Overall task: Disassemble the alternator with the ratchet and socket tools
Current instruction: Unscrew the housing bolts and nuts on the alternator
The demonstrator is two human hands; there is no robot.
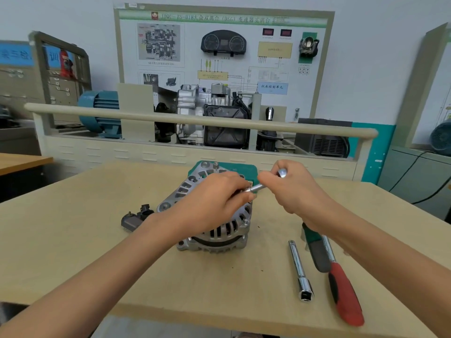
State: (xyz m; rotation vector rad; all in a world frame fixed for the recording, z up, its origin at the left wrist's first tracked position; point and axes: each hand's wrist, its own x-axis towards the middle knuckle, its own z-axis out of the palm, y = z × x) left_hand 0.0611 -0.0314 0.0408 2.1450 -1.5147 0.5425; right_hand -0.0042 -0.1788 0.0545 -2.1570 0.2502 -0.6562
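Silver finned alternator [219, 230] upright on table [73, 240]

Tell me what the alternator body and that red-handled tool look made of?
The alternator housing looks like cast aluminium: pale grey, matte, with moulded ribs and slots. The red-handled tool seems to have a bright chromed steel shank and a red-and-black handle, probably plastic or rubber.

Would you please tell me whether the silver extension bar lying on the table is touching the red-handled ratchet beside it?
Apart. The head view shows bare tabletop between the silver extension bar and the red-handled ratchet along their whole length.
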